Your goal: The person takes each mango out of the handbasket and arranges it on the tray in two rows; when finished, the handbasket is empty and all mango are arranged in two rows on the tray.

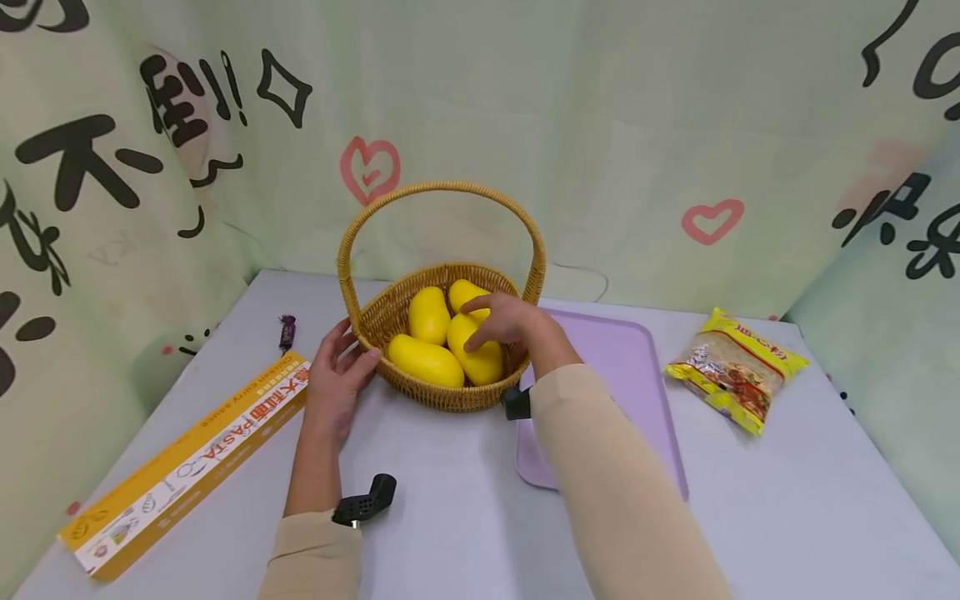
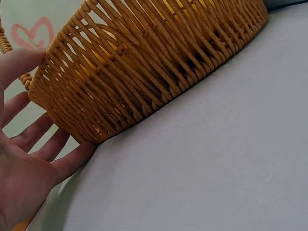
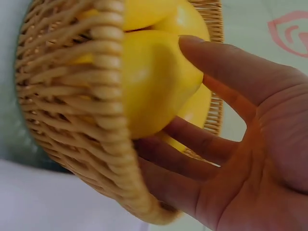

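A woven wicker basket (image 1: 442, 402) with a tall arched handle stands upright on the table, holding several yellow mangoes (image 1: 425, 361). Over its right side reaches my right hand (image 1: 517, 323), thumb and fingers placed around the nearest right mango (image 3: 156, 82). That mango sits within the basket, and some fingertips are hidden behind it in the right wrist view. At the basket's left end, my left hand (image 1: 337, 382) holds the wicker side. Seen from the left wrist, the thumb touches the rim and the other fingers spread along the wall (image 2: 62, 103) down to its base.
Left of the basket lie a long yellow pasta box (image 1: 195, 462) and a small dark-wrapped candy (image 1: 287, 332). A purple tray (image 1: 637, 375) rests under my right forearm. Farther right is a yellow food packet (image 1: 738, 367). A printed curtain (image 1: 622, 150) hangs behind the table.
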The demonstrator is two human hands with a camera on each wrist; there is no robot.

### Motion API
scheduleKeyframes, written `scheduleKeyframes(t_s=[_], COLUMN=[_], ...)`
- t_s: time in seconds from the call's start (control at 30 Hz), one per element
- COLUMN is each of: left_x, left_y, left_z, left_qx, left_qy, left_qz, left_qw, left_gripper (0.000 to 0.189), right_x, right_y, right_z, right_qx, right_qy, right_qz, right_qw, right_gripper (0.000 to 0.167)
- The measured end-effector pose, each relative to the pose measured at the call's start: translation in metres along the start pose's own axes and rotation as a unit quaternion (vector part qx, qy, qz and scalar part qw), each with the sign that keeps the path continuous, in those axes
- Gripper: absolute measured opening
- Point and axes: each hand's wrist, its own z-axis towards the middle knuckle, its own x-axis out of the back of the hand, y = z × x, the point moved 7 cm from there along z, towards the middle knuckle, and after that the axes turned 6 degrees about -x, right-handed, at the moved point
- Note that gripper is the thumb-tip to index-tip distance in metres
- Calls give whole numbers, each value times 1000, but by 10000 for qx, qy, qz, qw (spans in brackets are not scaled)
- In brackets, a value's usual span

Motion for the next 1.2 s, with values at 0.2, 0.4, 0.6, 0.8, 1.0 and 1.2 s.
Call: scheduleKeyframes(t_s=[0.2, 0.4, 0.6, 0.8, 1.0, 1.2], left_x=[1, 0, 0, 1, 2, 0], left_y=[0, 0, 0, 1, 0, 0], left_z=[0, 0, -1, -2, -2, -3], left_qx=[-21, 9, -6, 14, 26, -16], left_qy=[-17, -20, -43, -50, -23, -2], left_qz=[24, 60, 48, 106, 126, 97], left_qw=[10000, 10000, 10000, 9999, 9999, 10000], left_gripper=[75, 74, 74, 74, 75, 73], right_x=[-7, 1, 11, 20, 27, 33], right_y=[2, -2, -9, -15, -20, -21], right_z=[2, -3, -13, -27, -42, -62], right_qx=[-215, 69, 316, 745, 1093, 1281], right_qy=[-68, 168, 197, 243, 189, 86], right_qz=[-5, -255, 140, 230, 509, 498], right_qw=[9997, 9995, 9992, 9967, 9925, 9905], right_gripper=[68, 67, 69, 70, 69, 67])
